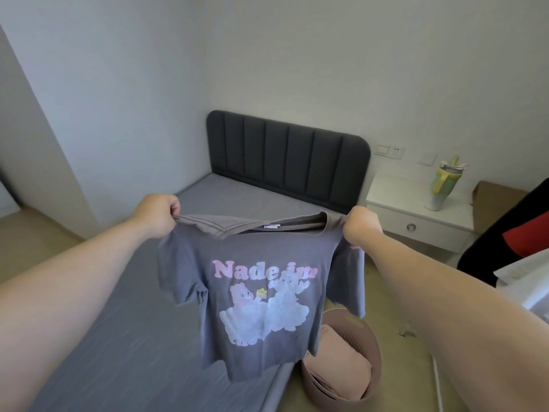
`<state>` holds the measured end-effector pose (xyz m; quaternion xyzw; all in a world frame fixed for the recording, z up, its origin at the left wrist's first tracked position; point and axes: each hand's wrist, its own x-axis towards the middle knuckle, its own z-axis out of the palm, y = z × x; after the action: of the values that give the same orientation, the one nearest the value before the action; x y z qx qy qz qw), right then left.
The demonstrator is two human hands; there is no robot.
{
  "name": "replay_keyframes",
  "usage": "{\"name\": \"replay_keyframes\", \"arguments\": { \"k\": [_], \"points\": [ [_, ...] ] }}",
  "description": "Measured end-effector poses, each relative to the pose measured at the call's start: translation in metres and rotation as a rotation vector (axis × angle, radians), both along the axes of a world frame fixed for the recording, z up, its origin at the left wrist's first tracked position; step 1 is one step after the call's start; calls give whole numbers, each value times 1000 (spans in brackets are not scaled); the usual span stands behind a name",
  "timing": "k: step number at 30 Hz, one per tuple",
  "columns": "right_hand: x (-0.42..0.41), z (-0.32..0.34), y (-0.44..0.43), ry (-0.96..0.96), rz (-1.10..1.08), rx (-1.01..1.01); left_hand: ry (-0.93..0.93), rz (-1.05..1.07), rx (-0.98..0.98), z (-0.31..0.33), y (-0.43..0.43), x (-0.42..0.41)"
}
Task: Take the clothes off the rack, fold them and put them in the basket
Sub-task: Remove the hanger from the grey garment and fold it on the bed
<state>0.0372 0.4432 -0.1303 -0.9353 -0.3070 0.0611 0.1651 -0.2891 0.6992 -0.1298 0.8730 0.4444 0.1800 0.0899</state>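
Note:
A grey T-shirt (255, 295) with pink lettering and a bear print hangs spread out in the air over the bed's right edge. My left hand (159, 214) pinches its left shoulder and my right hand (361, 226) grips its right shoulder. Below the shirt's right side a pink basket (375, 367) stands on the floor, holding folded pink cloth (341, 361). At the far right edge a black and red garment (511, 233) and something white (531, 283) show; the rack itself cannot be made out.
The bed (124, 337) with a grey sheet fills the left and middle, its dark headboard (288, 159) against the wall. A white nightstand (416, 215) with a green bottle (442, 185) stands at the right. A brown box (493, 203) sits beside it.

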Motion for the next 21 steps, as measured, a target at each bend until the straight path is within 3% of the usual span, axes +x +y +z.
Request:
{"name": "replay_keyframes", "arguments": {
  "k": [3, 8, 15, 21],
  "points": [
    [4, -7, 4, 68, -71, 218, -16, 23, 17, -2, 5, -2],
    [-1, -10, 9, 48, -60, 304, -118, 117, 35, -10, 17, -3],
    [-14, -33, 16, 82, -51, 184, -37, -4, -131, -42, 37, -15],
    [-32, -67, 18, 164, 62, -127, 273, -119, -331, -99, 42, -37]
  ]
}}
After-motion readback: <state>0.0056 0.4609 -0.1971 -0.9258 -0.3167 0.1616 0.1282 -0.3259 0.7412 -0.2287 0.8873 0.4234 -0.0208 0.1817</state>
